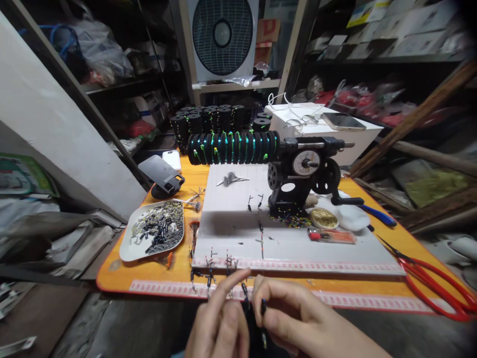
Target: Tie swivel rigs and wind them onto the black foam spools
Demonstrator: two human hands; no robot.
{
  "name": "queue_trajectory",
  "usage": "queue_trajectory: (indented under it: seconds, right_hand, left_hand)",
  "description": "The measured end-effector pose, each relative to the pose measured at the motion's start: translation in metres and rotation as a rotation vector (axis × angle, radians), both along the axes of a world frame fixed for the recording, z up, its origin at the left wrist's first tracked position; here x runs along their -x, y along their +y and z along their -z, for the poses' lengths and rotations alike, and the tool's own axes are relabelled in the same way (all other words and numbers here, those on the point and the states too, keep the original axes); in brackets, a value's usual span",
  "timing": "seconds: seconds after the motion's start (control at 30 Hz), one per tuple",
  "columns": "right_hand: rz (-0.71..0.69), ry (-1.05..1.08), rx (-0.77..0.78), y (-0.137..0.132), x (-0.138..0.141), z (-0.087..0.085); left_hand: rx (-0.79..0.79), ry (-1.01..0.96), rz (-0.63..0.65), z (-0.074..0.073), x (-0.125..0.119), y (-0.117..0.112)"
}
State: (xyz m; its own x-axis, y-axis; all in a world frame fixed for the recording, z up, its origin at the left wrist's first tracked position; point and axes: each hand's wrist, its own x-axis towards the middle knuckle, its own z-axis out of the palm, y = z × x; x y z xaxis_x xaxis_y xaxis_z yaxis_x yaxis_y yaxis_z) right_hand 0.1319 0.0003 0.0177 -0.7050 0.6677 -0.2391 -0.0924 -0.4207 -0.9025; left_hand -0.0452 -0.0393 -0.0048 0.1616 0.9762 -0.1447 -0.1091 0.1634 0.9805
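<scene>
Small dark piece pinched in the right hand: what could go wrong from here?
1. The right hand pinches the small dark piece by the fingertips, about at the front edge of the table; a slip would likely drop it to the floor.
2. Loose pieces lie at that edge near the left hand; a brush could sweep them off.

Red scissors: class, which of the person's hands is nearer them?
Right. The right hand sits left of the red scissors; the left hand lies farther left, beyond it.
</scene>
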Motion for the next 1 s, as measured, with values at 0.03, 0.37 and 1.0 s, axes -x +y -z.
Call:
queue_trajectory:
  seconds: [0.03, 0.37, 1.0]
  right_hand:
    - [0.001, -0.034, -0.037, 0.0, -0.002, -0.002]
    - [0.072, -0.687, -0.72, 0.011, -0.02, -0.031]
    - [0.333, 0.246, 0.097, 0.081, 0.021, -0.056]
  left_hand:
    - [-0.055, 0.039, -0.047, -0.007, -0.001, 0.006]
    - [0.074, -0.501, 0.056, -0.04, -0.039, 0.061]
    - [0.026, -0.439, 0.004, -0.033, -0.041, 0.055]
